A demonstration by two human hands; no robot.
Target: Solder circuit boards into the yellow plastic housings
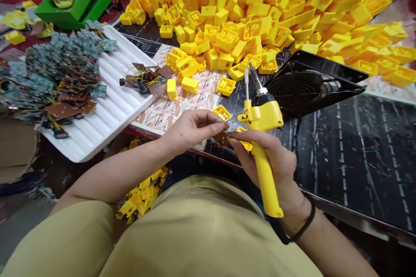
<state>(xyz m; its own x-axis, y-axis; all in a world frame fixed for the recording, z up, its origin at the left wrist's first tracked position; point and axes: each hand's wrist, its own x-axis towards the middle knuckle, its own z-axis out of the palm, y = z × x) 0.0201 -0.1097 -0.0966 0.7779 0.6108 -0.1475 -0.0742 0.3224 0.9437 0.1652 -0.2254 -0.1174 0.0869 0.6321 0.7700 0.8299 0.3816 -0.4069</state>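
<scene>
The right grip (281, 160) is clamped on the far-pointing soldering gun (265, 177) and, leftward, the board (222, 139). At its far edge, the left grip (195, 131) is pinched together.

On your bench (338, 156), the slab (115, 104) of circuit boards (61, 65) lies left of your soldering gun (268, 114), the fan (302, 88) right, the casing heap (227, 8) behind.

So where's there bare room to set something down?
Mainly the black tabletop right of the right hand and in front of the fan, bar some wire scraps. The white foam has a bare strip beside the circuit-board pile. It's crowded behind, under the heaped yellow cases.
</scene>
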